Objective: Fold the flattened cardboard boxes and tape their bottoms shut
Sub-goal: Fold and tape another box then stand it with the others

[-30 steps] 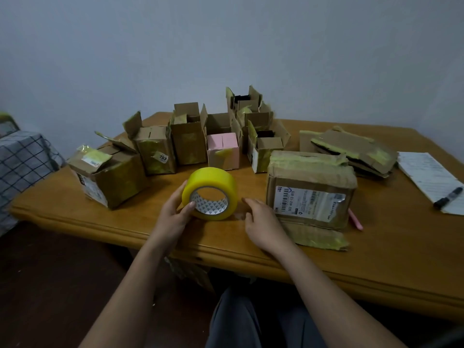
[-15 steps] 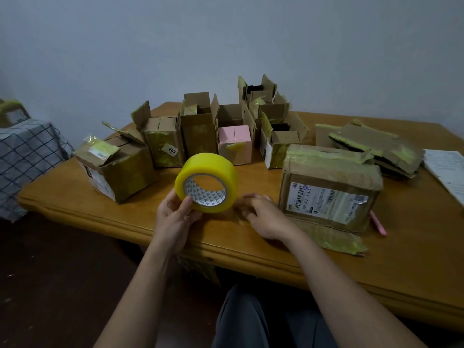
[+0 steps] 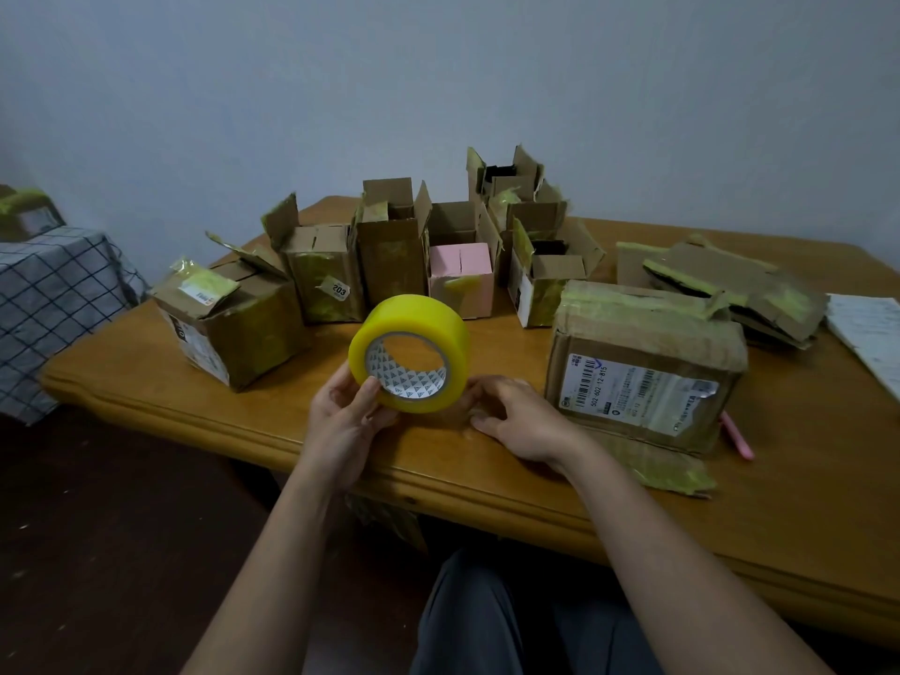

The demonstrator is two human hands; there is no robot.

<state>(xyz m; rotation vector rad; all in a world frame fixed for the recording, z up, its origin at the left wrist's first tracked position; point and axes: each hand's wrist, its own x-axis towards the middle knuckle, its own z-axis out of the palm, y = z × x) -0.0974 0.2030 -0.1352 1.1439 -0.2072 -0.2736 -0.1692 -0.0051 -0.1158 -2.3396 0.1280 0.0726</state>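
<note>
Head view: left hand (image 3: 343,421) grips tape roll (image 3: 410,352) — thumb inside core.

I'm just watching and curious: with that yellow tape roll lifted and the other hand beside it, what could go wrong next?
1. The left hand holds the tape roll by thumb and fingers only; it might slip as tape is pulled.
2. The right hand seems to pick at the tape end, which I cannot see; clear tape may tear or stick to itself.
3. The pink pen lies against the labelled box; moving that box could roll it along the table.
</note>
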